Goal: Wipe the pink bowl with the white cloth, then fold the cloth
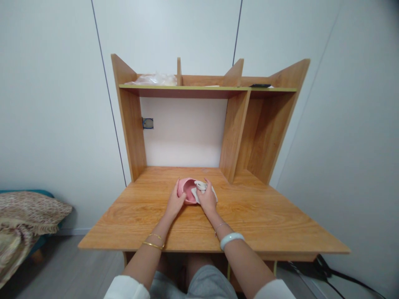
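Observation:
A pink bowl (188, 181) is tilted toward me above the middle of the wooden desk (264, 220), its hollow side facing me. My left hand (175, 201) grips its left edge, thumb on the near rim and fingers behind. A white cloth (202, 186) is bunched in my right hand (208, 200), which presses it at the bowl's right rim. Part of the cloth hangs past my right fingers. Whether the bowl's underside touches the desk is hidden.
A wooden shelf unit (183, 92) rises at the desk's back. On it lie a clear plastic bag (157, 79) and a flat black object (261, 86). Left stands a seat with a patterned blanket (31, 209). Black cables (330, 272) lie on the floor at right.

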`<state>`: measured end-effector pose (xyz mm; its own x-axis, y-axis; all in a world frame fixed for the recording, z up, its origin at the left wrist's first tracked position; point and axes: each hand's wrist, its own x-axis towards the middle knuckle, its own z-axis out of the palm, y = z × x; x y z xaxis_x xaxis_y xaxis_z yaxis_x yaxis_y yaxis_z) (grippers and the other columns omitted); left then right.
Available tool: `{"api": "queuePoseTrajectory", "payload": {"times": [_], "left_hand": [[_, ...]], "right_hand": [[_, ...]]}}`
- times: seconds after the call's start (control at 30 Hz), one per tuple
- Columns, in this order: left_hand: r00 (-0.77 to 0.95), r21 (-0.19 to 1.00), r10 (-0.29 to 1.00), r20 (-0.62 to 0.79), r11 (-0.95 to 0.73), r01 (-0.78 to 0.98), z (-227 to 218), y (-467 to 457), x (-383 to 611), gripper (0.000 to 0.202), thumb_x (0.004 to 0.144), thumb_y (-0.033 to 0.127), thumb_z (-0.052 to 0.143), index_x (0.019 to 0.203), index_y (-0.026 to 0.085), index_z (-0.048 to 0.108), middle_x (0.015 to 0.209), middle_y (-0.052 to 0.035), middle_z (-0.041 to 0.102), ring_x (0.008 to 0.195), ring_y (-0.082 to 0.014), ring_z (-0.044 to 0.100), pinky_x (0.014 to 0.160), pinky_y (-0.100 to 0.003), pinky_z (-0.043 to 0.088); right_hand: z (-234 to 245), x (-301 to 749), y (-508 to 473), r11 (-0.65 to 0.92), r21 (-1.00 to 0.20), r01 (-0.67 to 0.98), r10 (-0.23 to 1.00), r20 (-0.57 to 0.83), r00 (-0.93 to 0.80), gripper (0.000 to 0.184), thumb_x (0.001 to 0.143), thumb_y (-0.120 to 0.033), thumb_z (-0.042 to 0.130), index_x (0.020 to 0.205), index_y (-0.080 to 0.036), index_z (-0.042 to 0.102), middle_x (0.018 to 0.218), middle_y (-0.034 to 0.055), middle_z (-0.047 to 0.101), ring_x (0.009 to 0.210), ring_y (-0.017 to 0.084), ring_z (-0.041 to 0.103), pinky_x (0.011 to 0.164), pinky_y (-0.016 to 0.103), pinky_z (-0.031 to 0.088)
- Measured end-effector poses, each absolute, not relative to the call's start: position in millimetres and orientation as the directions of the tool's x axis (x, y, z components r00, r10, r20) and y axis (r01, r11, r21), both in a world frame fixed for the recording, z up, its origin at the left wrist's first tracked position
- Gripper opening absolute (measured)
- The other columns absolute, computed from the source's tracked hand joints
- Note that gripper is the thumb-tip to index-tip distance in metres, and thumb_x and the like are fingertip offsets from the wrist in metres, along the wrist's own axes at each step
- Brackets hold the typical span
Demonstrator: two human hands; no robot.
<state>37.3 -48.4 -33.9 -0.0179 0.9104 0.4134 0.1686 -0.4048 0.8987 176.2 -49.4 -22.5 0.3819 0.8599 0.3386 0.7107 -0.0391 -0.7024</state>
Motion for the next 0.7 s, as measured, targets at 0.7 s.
{"api": "queuePoseTrajectory", "payload": {"times": [0.7], "left_hand": [[0.071, 0.881, 0.893, 0.444, -0.45, 0.147, -47.0, -40.7, 37.6, 0.096, 0.069, 0.025, 0.066, 0.144, 0.019, 0.006, 0.142, -0.0115, 0.037, 0.127, -0.0219, 0.039, 0.107, -0.037, 0.027]], "right_hand": [[-25.7, 177.0, -47.4, -0.017, -0.783, 0.621, 0.861, 0.305, 0.408, 0.062, 0.078, -0.03, 0.051, 0.136, -0.019, 0.031, 0.112, 0.0081, 0.062, 0.105, 0.021, 0.057, 0.085, 0.028, 0.042]]}}
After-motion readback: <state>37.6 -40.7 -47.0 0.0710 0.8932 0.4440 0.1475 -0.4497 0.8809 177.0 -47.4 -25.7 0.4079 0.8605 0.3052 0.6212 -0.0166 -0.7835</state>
